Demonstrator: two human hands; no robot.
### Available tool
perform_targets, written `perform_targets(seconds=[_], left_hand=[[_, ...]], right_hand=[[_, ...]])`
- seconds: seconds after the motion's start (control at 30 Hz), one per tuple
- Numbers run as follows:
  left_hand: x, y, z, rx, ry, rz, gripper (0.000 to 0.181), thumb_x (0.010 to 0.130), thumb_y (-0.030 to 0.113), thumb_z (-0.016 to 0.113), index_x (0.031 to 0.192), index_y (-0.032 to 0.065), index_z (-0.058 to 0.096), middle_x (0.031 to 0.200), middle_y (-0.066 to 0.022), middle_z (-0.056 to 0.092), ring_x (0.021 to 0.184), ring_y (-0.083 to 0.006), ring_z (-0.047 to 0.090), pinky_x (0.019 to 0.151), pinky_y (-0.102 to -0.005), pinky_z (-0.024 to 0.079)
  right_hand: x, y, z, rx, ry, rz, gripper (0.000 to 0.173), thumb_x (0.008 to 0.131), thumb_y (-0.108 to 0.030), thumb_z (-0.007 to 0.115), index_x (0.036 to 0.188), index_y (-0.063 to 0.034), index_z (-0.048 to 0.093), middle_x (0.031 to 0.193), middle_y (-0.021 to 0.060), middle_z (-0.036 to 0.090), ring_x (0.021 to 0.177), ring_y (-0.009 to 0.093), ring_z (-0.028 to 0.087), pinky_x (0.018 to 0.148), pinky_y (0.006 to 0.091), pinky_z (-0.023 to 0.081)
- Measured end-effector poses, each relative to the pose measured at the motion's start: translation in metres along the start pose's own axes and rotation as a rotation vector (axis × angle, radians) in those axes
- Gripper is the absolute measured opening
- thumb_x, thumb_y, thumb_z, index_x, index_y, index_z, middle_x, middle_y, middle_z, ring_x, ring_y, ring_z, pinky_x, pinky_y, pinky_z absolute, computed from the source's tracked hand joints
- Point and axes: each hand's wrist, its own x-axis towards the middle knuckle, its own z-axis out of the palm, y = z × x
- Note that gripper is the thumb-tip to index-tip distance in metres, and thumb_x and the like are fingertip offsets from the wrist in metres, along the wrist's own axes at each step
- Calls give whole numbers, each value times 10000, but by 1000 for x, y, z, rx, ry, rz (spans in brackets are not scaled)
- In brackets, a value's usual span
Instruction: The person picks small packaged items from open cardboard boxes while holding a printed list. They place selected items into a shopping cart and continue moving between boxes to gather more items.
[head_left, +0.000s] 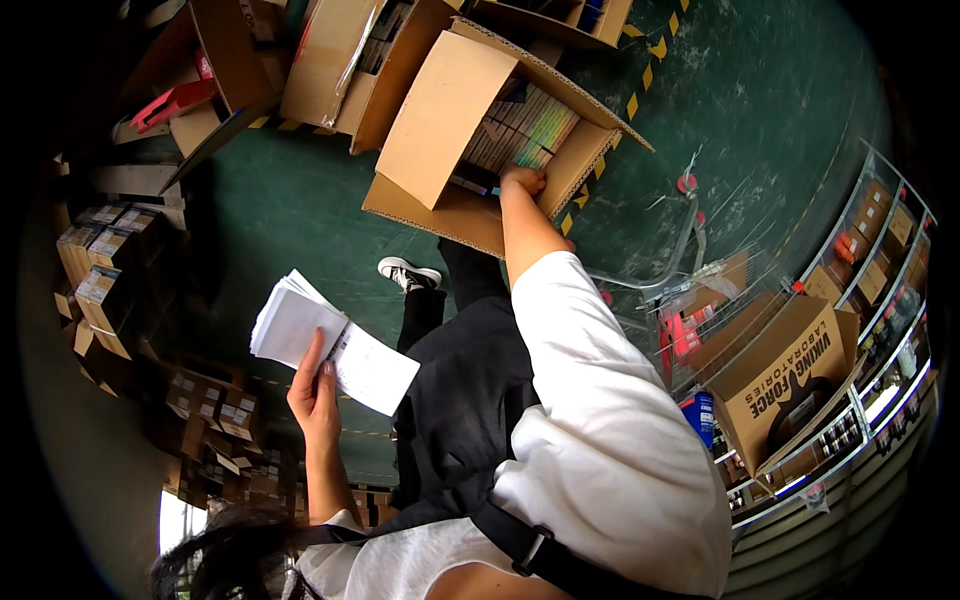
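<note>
My left hand (315, 394) grips a folded stack of white paper sheets (300, 322), thumb and a finger on top; one printed sheet (375, 367) hangs down toward my apron. My right hand (523, 180) reaches into an open cardboard box (442, 112) in front of me. Its fingers are curled and partly hidden, so whether they hold anything does not show. Rows of small slim cartons (502, 135) are packed inside that box, with pale green and yellow ones (551, 124) at the right. The hand is at the near end of these rows.
More open cartons (405, 67) stand behind the box. To the right is a wire shopping cart (667, 277) carrying a large printed cardboard box (780, 382), near metal shelving (870, 277). Stacked boxes (105, 247) line the left. Yellow-black tape (637, 94) marks the green floor (300, 195).
</note>
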Motion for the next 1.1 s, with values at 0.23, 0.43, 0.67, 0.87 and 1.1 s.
perform_targets(seconds=[0.23, 0.43, 0.67, 0.87, 1.1], left_hand=[[3, 5, 14, 7, -30, -4, 382, 892, -71, 488, 1262, -3, 555, 1279, -121, 569, 1178, -153, 503, 1011, -271, 338], [8, 12, 23, 32, -49, 3, 379, 892, -76, 484, 1255, -2, 562, 1271, -114, 575, 1160, -146, 512, 1003, -267, 346], [8, 9, 22, -6, -78, -7, 380, 906, -54, 467, 1278, -13, 537, 1312, -128, 535, 1173, -170, 500, 1028, -292, 324], [9, 8, 26, -8, -90, 9, 373, 908, -55, 472, 1272, -12, 543, 1307, -123, 537, 1165, -163, 500, 1026, -290, 328], [15, 12, 31, 27, -112, 30, 381, 905, -62, 470, 1276, -14, 536, 1326, -130, 519, 1186, -166, 487, 1033, -293, 323]], right_hand=[[-4, 11, -35, -172, -179, -418, 364, 909, -219, 501, 1200, 0, 486, 1284, 246, 436, 1116, 429, 497, 945, 469, 432], [-23, 7, -64, -443, -545, -448, 615, 791, -389, 658, 1291, -95, 455, 1349, 232, 346, 1205, 425, 423, 987, 488, 402], [-50, -8, -73, -630, -669, -846, 812, 707, -538, 716, 1314, -66, 455, 1382, 226, 296, 1226, 448, 350, 1041, 471, 352], [-36, 15, -26, -672, -581, -1118, 495, 859, -346, 571, 1243, -36, 523, 1299, 222, 424, 1218, 397, 395, 973, 457, 414], [-38, -16, -51, -725, -600, -1143, 291, 913, -178, 427, 1102, -22, 583, 1096, 226, 574, 1000, 389, 574, 861, 456, 478]])
